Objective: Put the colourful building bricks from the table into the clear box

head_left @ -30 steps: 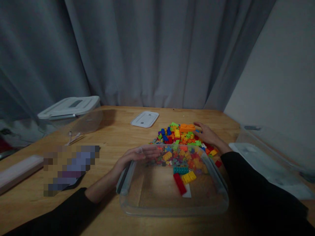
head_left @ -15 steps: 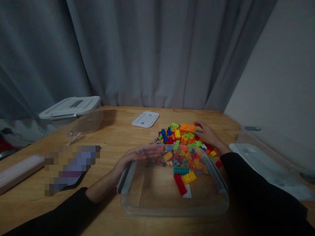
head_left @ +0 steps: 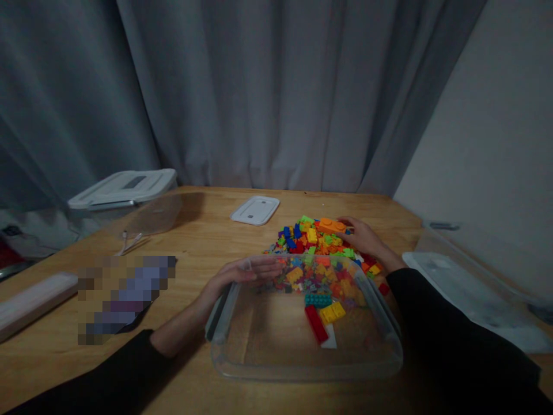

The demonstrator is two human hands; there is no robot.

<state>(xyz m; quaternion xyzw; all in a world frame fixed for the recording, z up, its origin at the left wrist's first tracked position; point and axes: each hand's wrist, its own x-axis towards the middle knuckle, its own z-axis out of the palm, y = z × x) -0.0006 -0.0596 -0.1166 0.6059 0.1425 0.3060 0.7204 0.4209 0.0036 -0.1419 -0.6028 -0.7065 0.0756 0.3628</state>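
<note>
1. The right hand (head_left: pixel 362 237), partly curled, pinches the orange brick (head_left: pixel 332 225) by its right end.
2. That brick tops the pile (head_left: pixel 311 236), beyond the bin (head_left: pixel 306 372).
3. The left hand (head_left: pixel 237 274), open, fingers outstretched, touches the bin's far left corner.

My sleeves (head_left: pixel 99 374) are black, the top brick (head_left: pixel 331 225) is plain orange, and the brick pile (head_left: pixel 311 236) is a jumble of red, yellow, blue, lime green and more orange. In my colourless clear tub (head_left: pixel 306 372) I see a teal brick (head_left: pixel 318 300), a red brick (head_left: pixel 317 324) and a yellow brick (head_left: pixel 332 313). My table (head_left: pixel 207 230) is honey-brown with wood grain, the small lid (head_left: pixel 256 210) white, the curtain (head_left: pixel 259 92) slate grey.
</note>
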